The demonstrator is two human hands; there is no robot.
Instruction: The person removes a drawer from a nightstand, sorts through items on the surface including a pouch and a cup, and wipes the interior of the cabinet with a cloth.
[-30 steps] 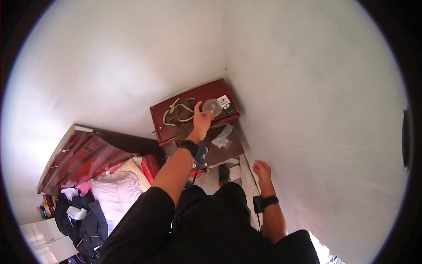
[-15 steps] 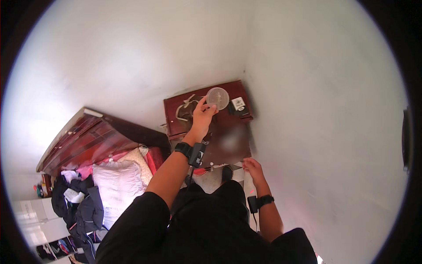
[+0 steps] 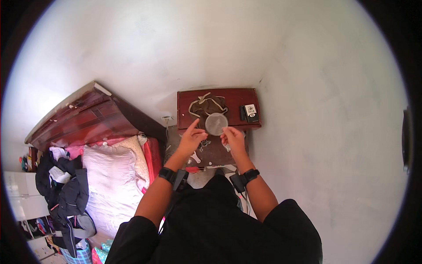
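Observation:
A round, see-through plastic lid [image 3: 216, 123] is up in front of me, near the front edge of the dark red cabinet [image 3: 246, 96]. My right hand [image 3: 234, 138] pinches its lower right rim between thumb and fingers. Close to the lid's left side is my left hand [image 3: 192, 140], its index finger stretched out and the fingers apart. Whether a left fingertip still touches the rim is hard to see. Behind the lid, a brown cloth bag with pale trim [image 3: 209, 104] lies on the cabinet top.
At the cabinet's right end are a black-and-white box [image 3: 250, 112] and a small dark item [image 3: 242, 113]. Below, a brown surface [image 3: 237, 145] carries small things, including a white tool-like piece [image 3: 195, 157]. Left stands a bed [image 3: 110, 176] with dark clothes [image 3: 72, 189]. A wall [image 3: 334, 132] rises right.
The lid came down and nearer to me. My right hand rose from low on the right and took its rim; my left hand loosened its grip. The view turned slightly.

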